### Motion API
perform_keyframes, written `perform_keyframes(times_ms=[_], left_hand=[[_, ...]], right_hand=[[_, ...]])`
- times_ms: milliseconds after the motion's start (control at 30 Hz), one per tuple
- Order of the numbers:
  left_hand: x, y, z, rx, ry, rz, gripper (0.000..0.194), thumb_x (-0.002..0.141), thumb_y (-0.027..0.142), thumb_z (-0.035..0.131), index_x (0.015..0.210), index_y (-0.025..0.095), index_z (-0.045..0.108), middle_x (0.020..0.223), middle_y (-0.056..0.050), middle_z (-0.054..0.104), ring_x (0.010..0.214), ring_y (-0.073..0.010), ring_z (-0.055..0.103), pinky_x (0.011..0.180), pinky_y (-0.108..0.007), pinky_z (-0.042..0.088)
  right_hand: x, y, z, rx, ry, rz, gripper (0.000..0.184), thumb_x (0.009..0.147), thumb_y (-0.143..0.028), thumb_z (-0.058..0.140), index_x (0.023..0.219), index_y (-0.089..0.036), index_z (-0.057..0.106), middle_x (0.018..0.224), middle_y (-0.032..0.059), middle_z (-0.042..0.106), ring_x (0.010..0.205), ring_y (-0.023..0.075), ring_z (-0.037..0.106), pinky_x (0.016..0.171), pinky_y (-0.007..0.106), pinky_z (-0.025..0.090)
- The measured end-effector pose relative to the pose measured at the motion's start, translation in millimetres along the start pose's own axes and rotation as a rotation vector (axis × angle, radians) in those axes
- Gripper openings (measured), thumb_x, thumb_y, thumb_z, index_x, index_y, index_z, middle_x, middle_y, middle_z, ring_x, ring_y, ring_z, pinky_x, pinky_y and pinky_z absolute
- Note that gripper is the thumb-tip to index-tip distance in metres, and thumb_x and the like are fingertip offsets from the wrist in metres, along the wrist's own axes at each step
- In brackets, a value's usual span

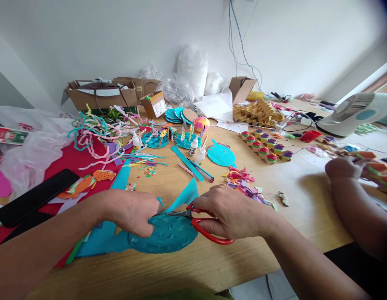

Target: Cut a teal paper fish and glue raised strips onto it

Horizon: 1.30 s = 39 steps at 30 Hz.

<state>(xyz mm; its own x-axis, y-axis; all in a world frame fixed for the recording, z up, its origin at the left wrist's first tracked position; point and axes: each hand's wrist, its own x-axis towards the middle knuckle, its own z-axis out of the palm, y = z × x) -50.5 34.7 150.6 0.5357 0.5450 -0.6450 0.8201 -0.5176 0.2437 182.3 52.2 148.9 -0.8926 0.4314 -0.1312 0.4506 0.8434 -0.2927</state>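
Down at six o'clock on the bench (158,275), you've got a blue disc (171,239) with a bumpy, crinkled face. Your left hand (132,212), about seven o'clock, is clamped on the disc, fingers curled in and the thumb on its face. Your right hand (233,210), near five, is closed round the red handles of the scissors (188,213), and the blades point across to your left hand along the disc's far edge. Can't tell how wide the blades are open, tbh. A blue flap (183,195) sticks up just past them; can't tell if it's joined on.

Rest of your setup: a flat blue piece (221,155) lies at about two, near two white bottles (193,146) and a couple of pencils (201,168). Bright paper scraps (243,183) are heaped at four. An egg tray (268,146) with painted cups sits at three, and a white fan (352,114) is between two and three. Over at nine there's a tangle of yarn (93,135) by the red sheet (63,156), with a black phone (37,198) nearer you. Boxes (99,96) are at ten, plastic bags (191,71) at twelve. Someone else's arm (355,204) reaches in around four.
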Motion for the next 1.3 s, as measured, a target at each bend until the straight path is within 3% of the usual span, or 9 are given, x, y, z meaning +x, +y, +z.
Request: perform_keyframes(times_ms=[200,367,500,700,800,933,1067,1167,1300], left_hand=[[6.9,-4.8,-1.9,0.033,-0.001,-0.009,0.024,0.069,0.026,0.05,0.073,0.012,0.068,0.067,-0.009,0.067,0.046,-0.0148,0.048,0.037,-0.025,0.029],[9.0,-2.5,-9.3,0.05,0.018,0.007,0.024,0.071,0.027,0.049,0.072,0.012,0.068,0.065,-0.008,0.066,0.044,-0.0149,0.047,0.036,-0.024,0.028],[9.7,4.3,-17.0,0.019,0.047,0.067,0.017,0.069,0.021,0.049,0.062,0.015,0.064,0.054,-0.003,0.059,0.041,-0.0127,0.041,0.035,-0.024,0.026],[16.6,8.4,-27.2,0.026,0.047,0.093,0.013,0.067,0.018,0.051,0.056,0.018,0.058,0.045,0.002,0.047,0.037,-0.0125,0.036,0.033,-0.026,0.022],[12.1,-1.1,-38.2,-0.06,0.076,0.179,0.012,0.071,0.024,0.054,0.072,0.017,0.064,0.063,-0.001,0.062,0.053,-0.0151,0.052,0.044,-0.023,0.035],[-12.7,-24.0,-48.4,-0.371,0.166,0.194,0.048,0.074,0.039,0.055,0.118,0.021,0.059,0.103,-0.004,0.069,0.089,-0.0195,0.063,0.071,-0.021,0.045],[-32.2,-37.9,-28.7,-0.764,0.587,0.079,0.064,0.078,0.046,0.033,0.134,0.016,0.044,0.119,-0.004,0.063,0.116,-0.0248,0.052,0.092,-0.03,0.039],[-25.9,-37.5,4.3,-1.02,0.766,0.01,0.076,0.077,0.061,0.022,0.138,0.019,0.036,0.122,-0.004,0.062,0.113,-0.0259,0.055,0.087,-0.033,0.043],[-5.3,-33.8,48.3,-1.177,0.757,0.006,0.086,0.057,0.087,0.041,0.112,0.024,0.061,0.102,-0.004,0.072,0.105,-0.0308,0.061,0.078,-0.035,0.049]], right_hand=[[-30.7,23.5,-1.0,0.344,-0.068,0.067,0.028,0.09,-0.038,0.048,0.076,-0.016,0.058,0.063,-0.0006,0.056,0.054,0.0089,0.044,0.051,0.022,0.029],[-33.0,27.1,24.9,0.63,0.307,0.136,0.047,0.072,-0.061,0.063,0.085,-0.016,0.058,0.076,0.0026,0.059,0.066,0.0134,0.049,0.059,0.023,0.039],[-12.3,12.8,45.8,0.657,0.42,0.206,0.034,0.071,-0.043,0.072,0.088,-0.018,0.057,0.085,0.0028,0.06,0.071,0.0137,0.05,0.063,0.024,0.041],[5.9,1.1,54.3,0.748,0.46,0.215,0.008,0.074,-0.018,0.06,0.075,-0.018,0.052,0.066,-0.0032,0.05,0.06,0.0101,0.042,0.055,0.021,0.034],[7.1,0.9,56.8,0.861,0.521,0.234,0.013,0.073,-0.021,0.06,0.069,-0.019,0.047,0.064,-0.0038,0.045,0.061,0.0101,0.039,0.055,0.021,0.033],[6.4,4.8,63.7,1.155,0.615,0.26,0.026,0.07,-0.034,0.066,0.074,-0.02,0.045,0.065,-0.0054,0.04,0.057,0.0093,0.036,0.051,0.02,0.032],[8.8,7.3,71.0,1.323,0.819,0.315,0.036,0.065,-0.044,0.071,0.075,-0.021,0.045,0.068,-0.0041,0.042,0.059,0.0111,0.039,0.053,0.023,0.036],[15.9,6.2,76.8,1.408,0.939,0.312,0.035,0.065,-0.046,0.071,0.075,-0.022,0.046,0.067,-0.003,0.045,0.061,0.0131,0.042,0.057,0.026,0.039],[30.0,0.7,84.2,1.423,1.042,0.301,0.038,0.063,-0.048,0.072,0.072,-0.022,0.045,0.063,-0.0032,0.043,0.056,0.0121,0.039,0.052,0.025,0.036]])
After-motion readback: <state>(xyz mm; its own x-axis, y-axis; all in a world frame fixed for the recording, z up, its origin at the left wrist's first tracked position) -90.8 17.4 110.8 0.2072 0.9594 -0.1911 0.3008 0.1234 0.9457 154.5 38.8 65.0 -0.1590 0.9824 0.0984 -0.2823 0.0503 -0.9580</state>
